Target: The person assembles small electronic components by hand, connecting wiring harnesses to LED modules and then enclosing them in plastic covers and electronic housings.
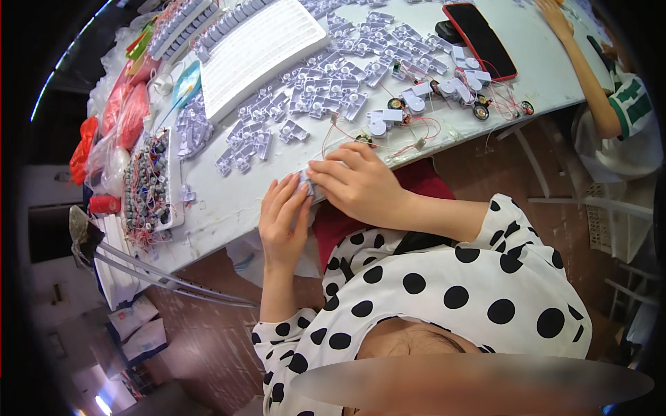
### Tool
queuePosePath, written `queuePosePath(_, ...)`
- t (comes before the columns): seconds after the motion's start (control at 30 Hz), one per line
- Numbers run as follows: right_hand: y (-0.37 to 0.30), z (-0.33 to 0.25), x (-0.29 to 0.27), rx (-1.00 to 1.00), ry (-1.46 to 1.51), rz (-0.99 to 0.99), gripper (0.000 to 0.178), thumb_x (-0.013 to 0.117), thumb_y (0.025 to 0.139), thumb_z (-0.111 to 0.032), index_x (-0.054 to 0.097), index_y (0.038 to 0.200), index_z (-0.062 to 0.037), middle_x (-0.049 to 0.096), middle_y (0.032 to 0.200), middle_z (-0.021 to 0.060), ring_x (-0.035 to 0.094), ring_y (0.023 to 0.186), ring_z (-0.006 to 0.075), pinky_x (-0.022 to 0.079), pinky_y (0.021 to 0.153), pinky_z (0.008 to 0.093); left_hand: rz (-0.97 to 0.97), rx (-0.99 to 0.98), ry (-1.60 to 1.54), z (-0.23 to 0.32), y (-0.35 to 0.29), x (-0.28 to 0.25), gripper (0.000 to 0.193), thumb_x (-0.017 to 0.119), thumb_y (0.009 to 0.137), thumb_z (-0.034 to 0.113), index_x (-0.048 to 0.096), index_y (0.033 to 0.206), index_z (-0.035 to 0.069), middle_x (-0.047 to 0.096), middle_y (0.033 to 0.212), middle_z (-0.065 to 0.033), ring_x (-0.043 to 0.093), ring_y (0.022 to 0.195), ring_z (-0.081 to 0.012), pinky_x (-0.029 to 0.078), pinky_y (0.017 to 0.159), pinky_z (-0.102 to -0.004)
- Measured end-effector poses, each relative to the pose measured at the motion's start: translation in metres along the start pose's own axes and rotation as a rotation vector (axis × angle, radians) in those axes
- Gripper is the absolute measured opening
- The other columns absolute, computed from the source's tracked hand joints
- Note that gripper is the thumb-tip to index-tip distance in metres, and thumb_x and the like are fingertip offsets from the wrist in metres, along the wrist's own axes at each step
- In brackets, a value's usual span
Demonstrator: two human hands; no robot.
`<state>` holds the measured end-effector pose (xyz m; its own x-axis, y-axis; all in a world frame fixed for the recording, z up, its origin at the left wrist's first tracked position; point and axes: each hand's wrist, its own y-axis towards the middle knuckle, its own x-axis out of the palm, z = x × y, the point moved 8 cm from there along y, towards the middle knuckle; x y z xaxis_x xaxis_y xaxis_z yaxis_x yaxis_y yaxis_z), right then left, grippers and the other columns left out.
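Over the table's near edge, my left hand [283,225] and my right hand [364,186] meet with fingers closed on one small pale lilac plastic housing [306,183]. Most of it is hidden by the fingertips. Just beyond my right hand lie finished-looking white housings [383,120] with red wires and small round black speakers [481,111]. A wide spread of loose lilac plastic housings [326,90] covers the table in front of both hands.
A white ribbed tray [260,52] stands behind the loose parts. At the left, a white bin [173,197] holds many small wired components, beside red and clear plastic bags [132,114]. A red-edged phone [482,41] lies far right, near another person's arm [583,76].
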<state>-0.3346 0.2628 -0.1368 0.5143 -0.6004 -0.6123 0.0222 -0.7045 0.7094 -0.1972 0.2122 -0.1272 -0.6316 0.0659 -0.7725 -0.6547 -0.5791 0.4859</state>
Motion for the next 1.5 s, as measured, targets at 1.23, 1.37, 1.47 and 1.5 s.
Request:
queuePosePath(1.23, -0.028, 0.075, -0.067, 0.226, -0.162, 0.054, 0.032, 0.075, 0.077, -0.003, 0.076, 0.107, -0.0129, 0.073, 0.116, -0.0035, 0.063, 0.106, 0.0214, 0.046, 0.095, 0.0403, -0.119, 0.018, 0.016, 0.016, 0.105, 0.081, 0.011, 0.077, 0.084, 0.015, 0.071, 0.09, 0.007, 0.059, 0.08, -0.0082, 0.061, 0.074, -0.0277, 0.05, 0.066, -0.04)
queuePosePath(1.37, -0.028, 0.076, -0.069, 0.261, -0.191, 0.07, 0.031, 0.075, 0.077, -0.003, 0.076, 0.106, -0.0132, 0.073, 0.115, -0.0046, 0.062, 0.105, 0.0207, 0.046, 0.091, 0.0384, -0.152, -0.066, -0.009, 0.007, 0.093, 0.067, 0.008, 0.076, 0.084, 0.012, 0.07, 0.086, 0.007, 0.058, 0.08, -0.0082, 0.062, 0.074, -0.0281, 0.05, 0.066, -0.041)
queuePosePath(1.47, -0.026, 0.075, -0.071, 0.271, -0.194, 0.088, 0.03, 0.075, 0.077, -0.003, 0.076, 0.106, -0.013, 0.073, 0.114, -0.0052, 0.062, 0.104, 0.0203, 0.046, 0.088, 0.0375, -0.225, -0.123, -0.022, 0.001, 0.078, 0.041, 0.007, 0.076, 0.084, 0.009, 0.071, 0.087, 0.005, 0.059, 0.081, -0.008, 0.062, 0.072, -0.0276, 0.05, 0.064, -0.0403)
queuePosePath(1.5, -0.025, 0.076, -0.071, 0.277, -0.188, 0.088, 0.03, 0.075, 0.077, -0.003, 0.076, 0.106, -0.013, 0.073, 0.114, -0.0052, 0.062, 0.104, 0.0203, 0.046, 0.088, 0.0375, -0.232, -0.126, -0.019, -0.001, 0.073, 0.035, 0.007, 0.076, 0.084, 0.009, 0.071, 0.087, 0.005, 0.059, 0.081, -0.008, 0.062, 0.072, -0.0276, 0.05, 0.064, -0.0403)
